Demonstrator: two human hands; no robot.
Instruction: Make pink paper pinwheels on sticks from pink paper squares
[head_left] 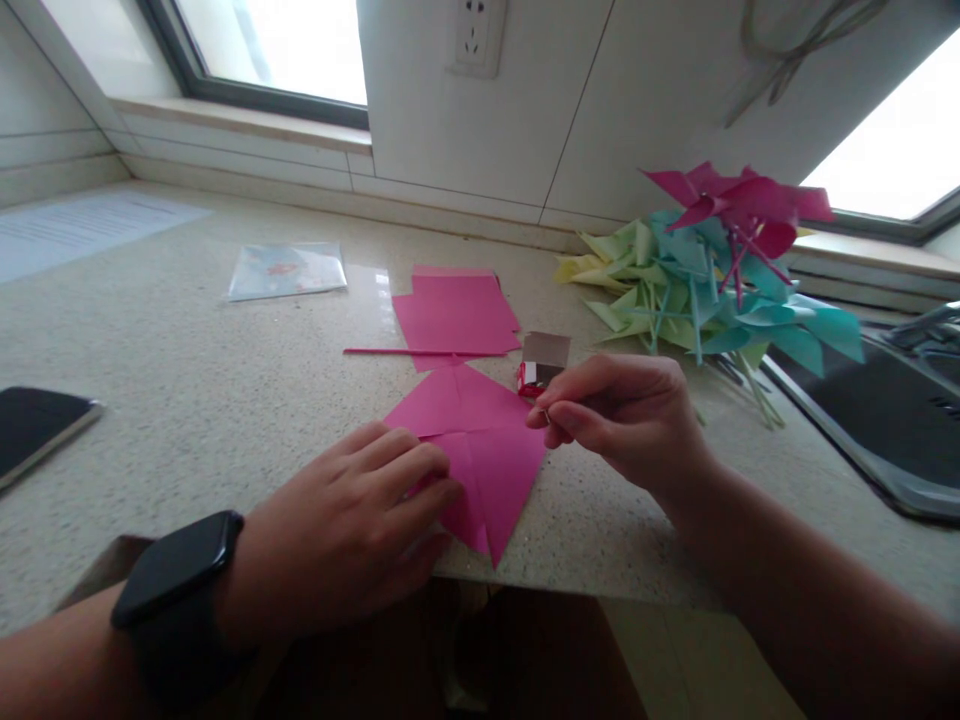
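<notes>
My left hand (375,500) lies over the left side of a pink paper square (506,450), its bent fingers holding the sheet against the counter. The paper has slits running in from its corners toward the middle and is turned cornerwise to me. Above its right corner my right hand (630,415) is closed in a pinch on a tiny metallic pin (547,414), mostly hidden by the fingertips. Just behind that hand stands a small red and white box (531,377) with its grey lid raised. A thin pink stick (420,352) lies beyond the paper's far corner.
More pink sheets (457,310) lie behind the stick. Paper pinwheels (705,270) in several colours are heaped at the right, beside a sink (885,400). To the left are a clear packet (289,270), printed paper (90,232) and a phone (41,428). The counter's front edge is close.
</notes>
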